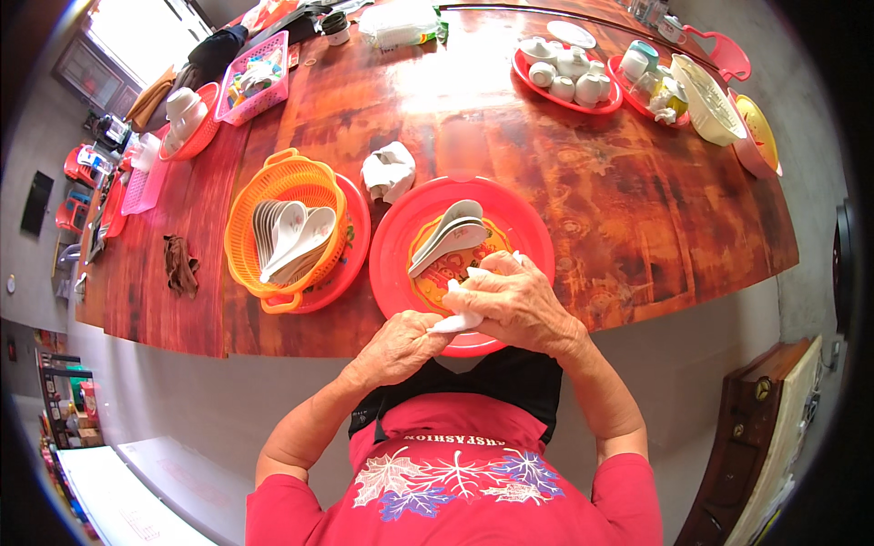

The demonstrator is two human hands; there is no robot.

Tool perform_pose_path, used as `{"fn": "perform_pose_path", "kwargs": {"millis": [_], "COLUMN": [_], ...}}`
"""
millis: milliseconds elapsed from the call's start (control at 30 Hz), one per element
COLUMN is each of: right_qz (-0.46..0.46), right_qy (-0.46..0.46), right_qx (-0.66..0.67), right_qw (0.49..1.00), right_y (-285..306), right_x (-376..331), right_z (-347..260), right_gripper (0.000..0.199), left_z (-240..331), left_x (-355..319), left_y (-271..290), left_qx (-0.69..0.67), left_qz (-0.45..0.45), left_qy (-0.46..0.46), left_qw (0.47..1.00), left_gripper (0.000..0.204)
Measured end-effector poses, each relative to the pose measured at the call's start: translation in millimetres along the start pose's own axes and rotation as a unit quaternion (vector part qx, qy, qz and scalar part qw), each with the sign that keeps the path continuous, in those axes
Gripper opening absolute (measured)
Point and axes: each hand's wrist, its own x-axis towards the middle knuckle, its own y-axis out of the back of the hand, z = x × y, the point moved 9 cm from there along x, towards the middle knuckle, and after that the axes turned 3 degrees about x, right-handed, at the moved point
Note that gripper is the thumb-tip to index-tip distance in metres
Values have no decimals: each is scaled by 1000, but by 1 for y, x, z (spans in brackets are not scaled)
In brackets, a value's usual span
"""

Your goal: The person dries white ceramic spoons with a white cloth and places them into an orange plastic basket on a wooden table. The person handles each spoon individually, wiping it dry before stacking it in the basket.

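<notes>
Over the near rim of a red round tray (401,264), my two hands work close together on a white cloth or tissue (458,322). My left hand (399,346) pinches its lower end, fingers closed. My right hand (519,305) is curled round the upper part, and white bits show between its fingers. Whether a spoon is wrapped inside is hidden. Several white soup spoons (452,238) lie stacked on the tray's patterned centre, just beyond my hands. To the left, an orange basket (238,227) holds many nested white spoons (300,238).
The basket stands on another red tray (357,227). A crumpled white cloth (389,171) lies behind the trays, a brown rag (180,266) at left. Teaware (572,64) fills a red tray at far right, near a cream basket (706,100). A pink basket (253,77) stands far left.
</notes>
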Motion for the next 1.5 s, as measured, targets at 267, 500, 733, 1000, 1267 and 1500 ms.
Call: {"fn": "perform_pose_path", "kwargs": {"millis": [267,500,733,1000,1267,1500], "right_qz": [1,23,56,121,278,405], "right_qy": [-59,-147,-313,-203,-196,-346], "right_qx": [195,238,192,14,7,176], "right_qw": [979,960,928,972,940,828], "right_y": [-12,-6,17,14,3,8], "right_x": [-9,-16,-43,-14,-22,-47], "right_z": [22,38,70,12,20,59], "right_gripper": [16,16,17,25,30,28], "left_z": [-1,5,-1,-15,-18,-22], "left_x": [3,5,-5,-1,-1,-4], "left_y": [4,6,28,19,3,3], "left_qx": [112,86,69,-45,-110,-116], "left_qz": [22,25,64,114,165,181], "left_qy": [56,32,62,92,96,105], "left_qw": [992,995,994,988,975,971], "left_gripper": [37,40,43,41,39,38]}}
